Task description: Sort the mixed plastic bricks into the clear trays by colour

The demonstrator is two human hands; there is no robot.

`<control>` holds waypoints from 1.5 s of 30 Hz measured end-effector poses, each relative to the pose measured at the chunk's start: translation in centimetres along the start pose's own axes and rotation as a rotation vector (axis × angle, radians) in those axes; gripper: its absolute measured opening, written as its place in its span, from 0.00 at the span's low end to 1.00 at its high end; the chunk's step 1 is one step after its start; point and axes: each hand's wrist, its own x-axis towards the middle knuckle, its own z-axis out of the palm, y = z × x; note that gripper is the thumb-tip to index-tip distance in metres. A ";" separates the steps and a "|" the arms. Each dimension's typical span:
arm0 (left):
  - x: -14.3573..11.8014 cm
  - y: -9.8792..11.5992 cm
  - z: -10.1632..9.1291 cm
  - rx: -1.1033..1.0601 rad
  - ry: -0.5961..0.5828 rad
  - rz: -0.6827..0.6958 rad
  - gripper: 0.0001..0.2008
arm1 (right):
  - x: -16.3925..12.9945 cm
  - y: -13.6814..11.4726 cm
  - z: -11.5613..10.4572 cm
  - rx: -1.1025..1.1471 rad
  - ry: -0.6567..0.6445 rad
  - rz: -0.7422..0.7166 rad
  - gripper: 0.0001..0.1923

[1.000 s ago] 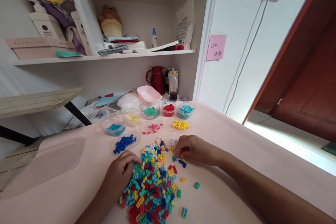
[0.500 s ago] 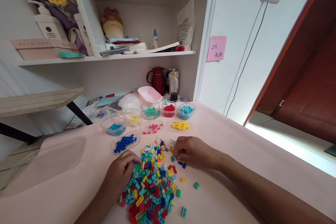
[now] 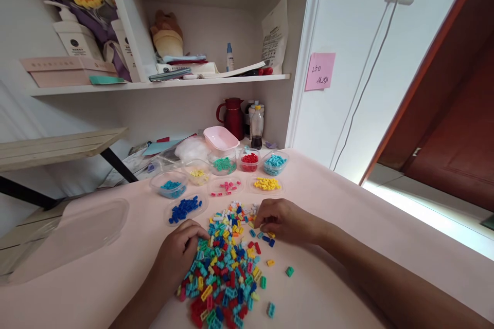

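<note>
A heap of small mixed-colour bricks [image 3: 226,267] lies on the pale pink table [image 3: 347,226] in front of me. My left hand [image 3: 179,252] rests curled against the heap's left edge, fingertips among teal bricks. At the heap's far right edge my right hand [image 3: 283,222] has its fingers pinched down on loose bricks; what it holds is hidden. Beyond the heap stand clear tubs of sorted bricks: dark blue [image 3: 184,208], pink [image 3: 225,186], yellow [image 3: 266,184], teal [image 3: 172,185], green [image 3: 224,164], red [image 3: 249,160], light blue [image 3: 274,162].
A large clear lid [image 3: 73,234] lies at the left of the table. A pink tub [image 3: 221,138], a red jug [image 3: 233,115] and bottles [image 3: 256,126] stand at the back by the wall. A shelf [image 3: 154,82] hangs overhead. A few stray bricks [image 3: 289,271] lie right of the heap.
My right hand has crept slightly left and back along the heap's far edge. The left hand has barely shifted. The camera has tipped a little.
</note>
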 end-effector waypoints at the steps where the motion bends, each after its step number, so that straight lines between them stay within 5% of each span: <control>1: 0.0 0.0 0.0 0.001 0.001 0.001 0.15 | 0.0 0.0 -0.1 0.007 -0.008 -0.006 0.10; 13: -0.1 0.1 0.0 0.003 0.008 -0.006 0.15 | -0.1 -0.3 0.1 -0.020 -0.030 -0.081 0.08; 28: 0.2 -0.1 -0.1 -0.069 0.038 0.010 0.14 | 0.2 -0.1 0.2 0.117 0.025 0.035 0.07; 33: 0.4 0.2 -0.2 -0.111 0.051 0.005 0.14 | 1.4 1.4 -0.9 0.168 0.191 0.161 0.05; 41: 0.4 -1.0 0.4 -0.230 0.052 -0.050 0.14 | 5.0 5.7 -9.1 0.124 0.693 0.352 0.10; 45: 0.3 -0.9 0.4 -0.255 0.042 -0.102 0.14 | 5.1 5.2 -9.4 0.230 0.842 0.421 0.16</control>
